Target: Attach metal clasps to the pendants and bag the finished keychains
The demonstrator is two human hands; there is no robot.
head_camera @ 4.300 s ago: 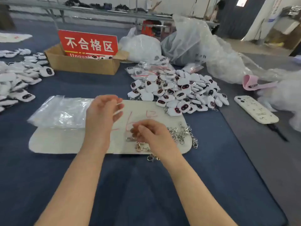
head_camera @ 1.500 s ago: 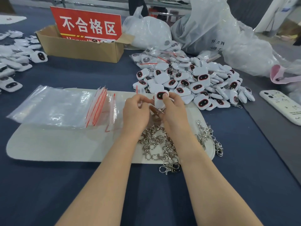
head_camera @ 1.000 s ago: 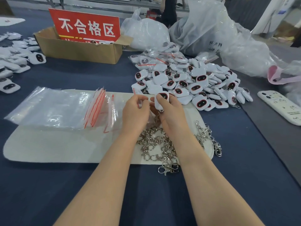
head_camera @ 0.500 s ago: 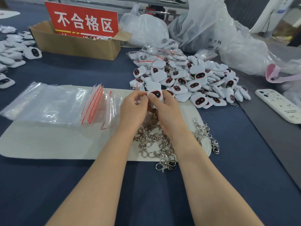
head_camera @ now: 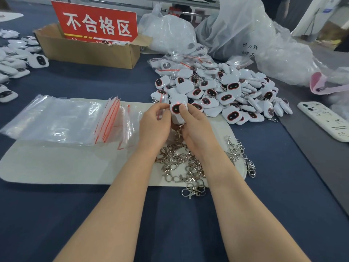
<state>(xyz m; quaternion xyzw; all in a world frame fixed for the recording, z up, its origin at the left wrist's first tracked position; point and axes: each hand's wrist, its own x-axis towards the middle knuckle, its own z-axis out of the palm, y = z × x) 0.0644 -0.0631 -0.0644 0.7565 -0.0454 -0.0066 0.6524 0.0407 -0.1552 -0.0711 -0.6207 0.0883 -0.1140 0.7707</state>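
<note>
My right hand grips a white pendant with a dark oval face, thumb pressed on its front. A metal clasp hangs from the pendant between my hands. My left hand pinches the pendant's left side. Below my hands, several loose metal clasps lie on a white mat. A stack of clear zip bags with red seals rests on the mat's left part. A heap of white pendants lies just beyond my hands.
A cardboard box with a red sign stands at the back left. More pendants lie at the far left. Large plastic bags fill the back right. A white phone lies at the right, near a pink strap.
My hands stay together on the pendant; they have shifted slightly toward the pendant heap. 4.3 s ago my right hand was among the loose clasps and no pendant was visible in either hand.
</note>
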